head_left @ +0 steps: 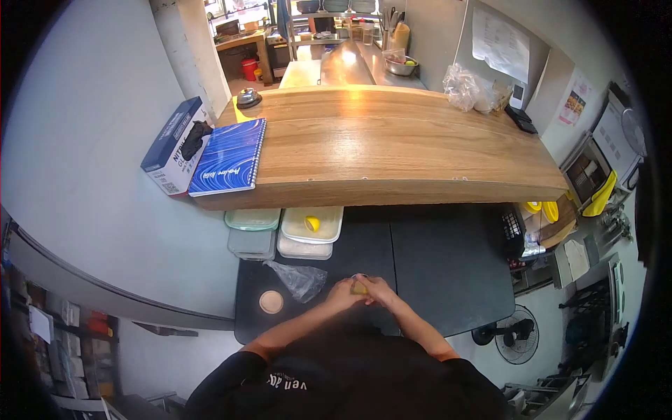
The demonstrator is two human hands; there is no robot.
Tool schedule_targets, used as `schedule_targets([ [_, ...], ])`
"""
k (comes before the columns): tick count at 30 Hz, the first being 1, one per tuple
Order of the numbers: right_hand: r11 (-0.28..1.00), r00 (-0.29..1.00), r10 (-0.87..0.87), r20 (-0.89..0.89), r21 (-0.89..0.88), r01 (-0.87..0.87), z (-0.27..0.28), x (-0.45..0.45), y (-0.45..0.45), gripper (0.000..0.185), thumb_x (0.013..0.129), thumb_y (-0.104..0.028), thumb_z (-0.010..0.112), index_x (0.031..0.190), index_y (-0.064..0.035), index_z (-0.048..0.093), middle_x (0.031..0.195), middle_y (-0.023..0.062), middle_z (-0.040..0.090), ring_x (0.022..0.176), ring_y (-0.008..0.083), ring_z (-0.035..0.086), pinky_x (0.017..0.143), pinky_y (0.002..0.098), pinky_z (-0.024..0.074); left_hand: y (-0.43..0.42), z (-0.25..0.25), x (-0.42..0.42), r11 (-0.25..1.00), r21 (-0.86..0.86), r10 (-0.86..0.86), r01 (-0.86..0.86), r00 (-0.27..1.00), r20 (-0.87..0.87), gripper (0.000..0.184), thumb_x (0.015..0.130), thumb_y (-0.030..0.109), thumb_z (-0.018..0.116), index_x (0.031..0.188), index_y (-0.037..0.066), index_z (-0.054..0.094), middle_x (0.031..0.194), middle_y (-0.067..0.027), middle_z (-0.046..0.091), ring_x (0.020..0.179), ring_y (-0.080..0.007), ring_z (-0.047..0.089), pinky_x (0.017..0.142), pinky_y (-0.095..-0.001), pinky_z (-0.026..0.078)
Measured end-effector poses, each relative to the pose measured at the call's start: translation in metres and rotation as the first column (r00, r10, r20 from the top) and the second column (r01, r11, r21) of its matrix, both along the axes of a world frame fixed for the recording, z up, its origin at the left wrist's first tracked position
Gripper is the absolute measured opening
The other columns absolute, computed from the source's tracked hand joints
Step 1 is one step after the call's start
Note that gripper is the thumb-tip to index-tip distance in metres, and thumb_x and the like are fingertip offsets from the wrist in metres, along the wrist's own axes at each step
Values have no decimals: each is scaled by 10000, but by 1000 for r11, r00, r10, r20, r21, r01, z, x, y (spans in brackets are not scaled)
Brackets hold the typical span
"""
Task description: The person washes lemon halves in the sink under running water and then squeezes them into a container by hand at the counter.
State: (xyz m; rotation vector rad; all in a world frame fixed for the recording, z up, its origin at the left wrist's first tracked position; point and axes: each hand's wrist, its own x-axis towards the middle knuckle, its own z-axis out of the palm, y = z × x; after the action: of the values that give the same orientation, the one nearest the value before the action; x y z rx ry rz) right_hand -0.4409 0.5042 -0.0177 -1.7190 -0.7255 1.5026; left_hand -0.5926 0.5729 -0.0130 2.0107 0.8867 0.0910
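My left hand (341, 294) and my right hand (379, 290) meet close to my body over the dark table. Both are closed around a small clear-looking container with something yellowish in it (360, 288). My fingers cover most of it, so its exact kind is hidden. Left of my left hand lies a crumpled clear plastic bag (299, 281). Farther left, a round beige disc (271, 302) rests flat on the table. Beyond the bag, a piece of lemon (312, 223) sits in a white-rimmed plastic container (333, 233).
A wooden counter (350, 150) spans the far side above the black table (448, 280). On its left are a blue spiral notebook (229, 155), a glove box (168, 157) and a call bell (248, 97). Stacked containers (252, 241) stand below; a fan (518, 334) is at right.
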Motion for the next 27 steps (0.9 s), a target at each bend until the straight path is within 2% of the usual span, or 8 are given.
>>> schedule_targets([
  [7,990,963,125,240,34,-137,6,3,-5,341,889,-301,618,1035,1,682,764,104,673,623,160,646,584,285,541,-2,-2,0,992,127,-6,-3,997,75,541,704,351,764,1123,41,622,1076,-176,642,1032,-331,604,912,-399,467],
  [9,981,871,178,457,-12,-194,12,2,-5,277,857,-208,598,1018,-2,692,820,189,688,692,259,685,656,370,548,-5,-6,2,964,267,6,-20,999,54,553,703,366,766,1129,42,627,1085,-180,639,1034,-336,597,910,-406,465],
  [15,985,746,68,662,75,-156,-21,7,-2,243,797,-160,632,990,-31,704,917,263,651,844,410,642,771,468,515,-2,-19,0,969,246,1,-39,988,151,486,719,335,745,1100,51,643,1043,-184,651,1013,-348,602,898,-422,471],
  [17,928,422,-27,906,180,-327,-62,17,-1,252,788,-198,613,947,-32,715,743,204,674,669,353,673,667,434,549,2,-45,-2,974,218,33,-58,993,118,433,734,257,702,1104,41,635,1011,-210,647,990,-367,606,876,-439,480],
  [19,969,489,-50,871,161,-188,-51,12,-2,240,777,-206,642,935,-38,706,880,230,646,830,412,630,743,476,518,4,-13,-4,996,74,45,-42,998,-42,582,694,267,755,1199,31,587,1177,-235,577,1095,-402,543,947,-471,448],
  [20,985,525,-39,850,120,-122,-15,3,-4,217,787,-174,633,952,-45,689,929,237,617,863,409,616,756,471,512,3,-32,-6,985,153,78,-82,996,35,573,696,247,743,1202,32,582,1168,-231,578,1084,-397,549,941,-459,453],
  [23,889,428,-74,901,254,-381,-33,13,-6,209,798,-91,617,990,-18,657,959,209,586,821,381,621,734,452,516,5,-15,-13,992,108,74,-70,997,-31,538,716,227,730,1188,15,583,1141,-214,579,1053,-397,553,923,-437,457],
  [27,865,447,-131,885,322,-385,-22,2,-11,210,803,-59,611,1003,2,593,940,191,595,856,359,620,751,437,515,2,-27,-16,991,85,105,-107,994,26,556,723,215,733,1214,9,576,1111,-187,600,1052,-370,566,918,-420,459],
])
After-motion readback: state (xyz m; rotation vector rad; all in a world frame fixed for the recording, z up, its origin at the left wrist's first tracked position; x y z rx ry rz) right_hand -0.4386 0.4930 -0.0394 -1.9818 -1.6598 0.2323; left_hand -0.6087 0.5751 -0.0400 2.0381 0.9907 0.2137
